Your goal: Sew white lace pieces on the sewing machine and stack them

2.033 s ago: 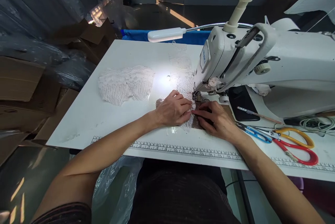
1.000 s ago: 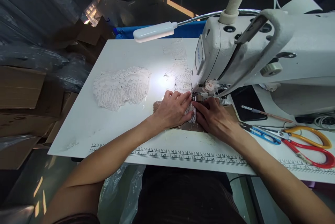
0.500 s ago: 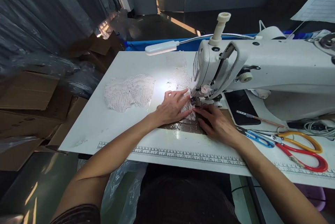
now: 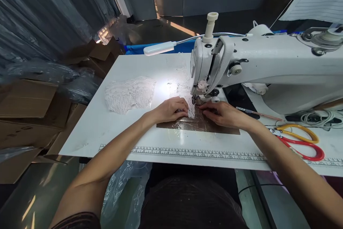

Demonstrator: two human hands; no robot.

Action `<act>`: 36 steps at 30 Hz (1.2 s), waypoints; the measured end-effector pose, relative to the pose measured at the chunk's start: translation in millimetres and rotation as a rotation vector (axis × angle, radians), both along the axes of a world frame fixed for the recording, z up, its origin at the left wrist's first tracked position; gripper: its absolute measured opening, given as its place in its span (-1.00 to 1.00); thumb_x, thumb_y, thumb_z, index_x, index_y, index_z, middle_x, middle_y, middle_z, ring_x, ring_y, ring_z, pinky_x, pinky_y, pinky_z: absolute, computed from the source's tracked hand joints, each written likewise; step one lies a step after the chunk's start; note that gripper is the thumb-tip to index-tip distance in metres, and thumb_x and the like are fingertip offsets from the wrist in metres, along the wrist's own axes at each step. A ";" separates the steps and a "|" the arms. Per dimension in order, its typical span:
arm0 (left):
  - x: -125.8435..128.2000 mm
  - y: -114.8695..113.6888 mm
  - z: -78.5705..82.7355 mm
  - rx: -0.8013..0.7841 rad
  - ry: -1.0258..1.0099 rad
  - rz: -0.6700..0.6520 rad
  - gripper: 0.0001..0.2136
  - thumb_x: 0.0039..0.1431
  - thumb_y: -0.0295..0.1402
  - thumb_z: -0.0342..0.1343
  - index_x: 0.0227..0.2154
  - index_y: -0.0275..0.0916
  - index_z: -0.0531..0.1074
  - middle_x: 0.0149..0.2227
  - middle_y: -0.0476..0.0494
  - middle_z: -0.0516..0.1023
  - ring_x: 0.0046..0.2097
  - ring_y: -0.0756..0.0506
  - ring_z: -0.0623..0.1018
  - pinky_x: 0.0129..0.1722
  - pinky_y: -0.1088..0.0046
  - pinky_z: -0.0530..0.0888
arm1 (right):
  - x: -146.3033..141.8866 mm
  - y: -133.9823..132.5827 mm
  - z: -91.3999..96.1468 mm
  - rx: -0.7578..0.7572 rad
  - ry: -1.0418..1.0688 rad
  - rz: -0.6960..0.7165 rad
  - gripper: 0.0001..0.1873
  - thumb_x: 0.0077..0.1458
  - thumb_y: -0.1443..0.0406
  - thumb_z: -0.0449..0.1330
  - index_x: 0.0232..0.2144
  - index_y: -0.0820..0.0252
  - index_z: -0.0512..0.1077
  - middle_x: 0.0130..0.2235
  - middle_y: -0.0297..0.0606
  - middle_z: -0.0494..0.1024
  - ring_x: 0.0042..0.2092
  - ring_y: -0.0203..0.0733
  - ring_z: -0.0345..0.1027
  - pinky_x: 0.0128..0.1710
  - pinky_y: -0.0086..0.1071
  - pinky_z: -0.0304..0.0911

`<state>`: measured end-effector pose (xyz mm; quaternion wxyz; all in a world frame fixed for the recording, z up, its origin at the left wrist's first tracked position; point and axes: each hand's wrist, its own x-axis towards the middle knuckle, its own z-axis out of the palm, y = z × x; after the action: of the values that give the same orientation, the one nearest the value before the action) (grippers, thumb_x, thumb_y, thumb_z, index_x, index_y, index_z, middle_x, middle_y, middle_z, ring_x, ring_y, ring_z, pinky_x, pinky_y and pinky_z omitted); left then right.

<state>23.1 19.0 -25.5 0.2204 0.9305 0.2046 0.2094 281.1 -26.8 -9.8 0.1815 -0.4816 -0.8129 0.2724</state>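
A strip of white lace (image 4: 191, 111) runs under the presser foot (image 4: 197, 100) of a white sewing machine (image 4: 209, 65). My left hand (image 4: 173, 109) rests just left of the needle area, its fingers curled and closed on the lace's left edge. On the other side, my right hand (image 4: 221, 113) lies low with thumb and forefinger stretched toward the foot, a small gap between them. Its fingertips are close to the lace's right edge; whether they touch it is hard to tell. Beneath both hands is a shiny brown plate (image 4: 198, 125).
Another white lace piece (image 4: 130, 95) lies on the left of the white table (image 4: 107, 132). A lamp (image 4: 160, 48) hangs behind. To the right are orange-and-red-handled scissors (image 4: 301, 145), a pen (image 4: 259, 114) and a dark flat object (image 4: 237, 95). Cardboard boxes (image 4: 26, 96) stand at left.
My left hand has gone from flat, spread fingers on the lace to curled fingers at its edge. The right hand stays beside the foot. The whole view has shifted slightly.
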 end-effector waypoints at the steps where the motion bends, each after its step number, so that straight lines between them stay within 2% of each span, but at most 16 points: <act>1: 0.7 -1.1 -0.8 0.012 0.000 0.008 -0.86 0.33 -0.37 0.12 -0.30 -0.28 0.54 -0.19 -0.17 0.58 -0.14 -0.07 0.56 -0.10 0.30 0.52 | -0.3 1.8 1.5 -0.009 0.000 0.005 -0.66 0.22 0.20 0.07 -0.13 0.19 0.57 -0.56 -0.34 0.43 -0.56 -0.28 0.24 -0.51 -0.37 0.18; 4: 3.5 -5.8 -0.4 0.055 0.011 0.044 -0.83 0.35 -0.37 0.07 -0.31 -0.28 0.53 -0.18 -0.17 0.59 -0.14 -0.08 0.56 -0.08 0.24 0.50 | -4.4 2.5 -0.9 -0.010 0.003 -0.032 -0.72 0.20 0.22 0.06 -0.25 0.18 0.56 -0.60 -0.38 0.39 -0.57 -0.29 0.23 -0.52 -0.38 0.15; 7: 4.8 -8.4 0.1 0.066 -0.036 0.093 -0.81 0.38 -0.36 0.03 -0.32 -0.28 0.50 -0.17 -0.18 0.58 -0.11 -0.08 0.56 -0.05 0.22 0.50 | -10.6 -3.8 -9.9 0.077 0.045 -0.042 -0.73 0.15 0.17 0.15 -0.18 0.19 0.50 -0.44 -0.29 0.49 -0.43 -0.21 0.35 -0.41 -0.34 0.25; 10: 3.8 -6.7 -2.0 0.040 -0.072 0.067 -0.83 0.35 -0.27 0.10 -0.23 -0.26 0.48 -0.12 -0.22 0.57 -0.06 -0.10 0.55 -0.02 0.22 0.51 | -15.8 -9.9 -18.6 0.181 0.074 0.010 -0.66 0.12 0.13 0.22 -0.11 0.18 0.44 -0.30 -0.19 0.54 -0.29 -0.13 0.41 -0.27 -0.25 0.32; 12: 3.1 -4.5 -4.3 0.040 -0.042 0.042 -0.82 0.32 -0.24 0.14 -0.20 -0.27 0.49 -0.12 -0.23 0.56 -0.06 -0.11 0.54 -0.04 0.22 0.53 | -17.1 -10.8 -22.1 0.210 0.079 -0.010 -0.76 0.17 0.18 0.17 -0.15 0.17 0.44 -0.32 -0.20 0.54 -0.31 -0.14 0.40 -0.27 -0.27 0.31; 15: 3.6 -2.3 -6.5 0.071 -0.004 0.055 -0.82 0.36 -0.29 0.09 -0.28 -0.27 0.51 -0.17 -0.21 0.57 -0.11 -0.10 0.55 -0.06 0.23 0.53 | -15.2 -9.7 -23.8 0.204 0.092 -0.093 -0.85 0.18 0.28 0.10 -0.25 0.17 0.45 -0.38 -0.26 0.53 -0.39 -0.23 0.38 -0.35 -0.35 0.27; 19: 5.1 -3.6 -5.4 0.074 -0.043 0.068 -0.79 0.39 -0.32 0.03 -0.29 -0.27 0.52 -0.17 -0.19 0.58 -0.12 -0.09 0.56 -0.04 0.22 0.53 | -12.0 -11.3 -22.2 0.189 0.141 -0.108 -0.83 0.19 0.25 0.13 -0.22 0.18 0.46 -0.37 -0.26 0.54 -0.40 -0.25 0.39 -0.36 -0.37 0.29; 23: 6.3 -6.3 -4.2 0.106 -0.109 0.129 -0.78 0.40 -0.28 0.01 -0.28 -0.25 0.50 -0.14 -0.20 0.59 -0.10 -0.09 0.57 -0.03 0.18 0.54 | -21.0 -14.0 -22.6 0.188 0.199 -0.104 -0.63 0.15 0.10 0.22 -0.07 0.18 0.46 -0.31 -0.21 0.57 -0.33 -0.18 0.45 -0.30 -0.31 0.36; 26: 9.0 -8.0 -5.4 0.162 -0.150 0.122 -0.77 0.32 -0.17 0.13 -0.20 -0.26 0.48 -0.09 -0.24 0.58 -0.04 -0.13 0.57 -0.04 0.15 0.57 | -29.5 -12.8 -27.0 0.193 0.213 -0.208 -0.72 0.22 0.09 0.15 -0.21 0.13 0.53 -0.31 -0.20 0.59 -0.30 -0.14 0.47 -0.28 -0.26 0.38; 27: 10.1 -8.5 -6.0 0.174 -0.153 0.119 -0.77 0.32 -0.18 0.13 -0.19 -0.27 0.47 -0.09 -0.25 0.58 -0.04 -0.13 0.58 -0.05 0.16 0.58 | -30.6 -12.2 -28.7 0.193 0.222 -0.231 -0.72 0.23 0.10 0.13 -0.24 0.12 0.54 -0.31 -0.20 0.59 -0.30 -0.14 0.47 -0.27 -0.25 0.38; 29: 11.7 -9.1 -7.0 0.182 -0.177 0.144 -0.81 0.38 -0.26 0.06 -0.20 -0.28 0.47 -0.15 -0.22 0.59 -0.10 -0.09 0.60 -0.10 0.24 0.60 | -29.4 -11.6 -31.4 0.198 0.238 -0.245 -0.73 0.23 0.11 0.15 -0.19 0.11 0.55 -0.28 -0.20 0.60 -0.29 -0.13 0.48 -0.26 -0.24 0.40; 32: 12.1 -8.5 -7.2 0.180 -0.247 0.233 -0.80 0.42 -0.32 -0.02 -0.23 -0.31 0.45 -0.26 -0.17 0.60 -0.22 -0.04 0.60 -0.25 0.37 0.60 | -24.1 -12.6 -33.2 0.276 0.154 -0.190 -0.68 0.25 0.18 0.12 -0.03 0.14 0.52 -0.21 -0.14 0.58 -0.27 -0.12 0.46 -0.26 -0.23 0.39; 36: 9.9 -6.7 -6.8 0.149 -0.269 0.254 -0.79 0.43 -0.30 -0.03 -0.21 -0.31 0.45 -0.28 -0.16 0.60 -0.25 -0.03 0.60 -0.28 0.39 0.59 | -22.4 -15.0 -34.4 0.431 -0.083 0.005 -0.61 0.28 0.28 0.02 0.06 0.18 0.50 -0.19 -0.04 0.48 -0.25 -0.08 0.36 -0.24 -0.16 0.36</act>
<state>33.1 12.3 -32.3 0.1480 0.8746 0.2729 0.3726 258.7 -41.8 -44.2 0.2462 -0.4406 -0.8602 0.0728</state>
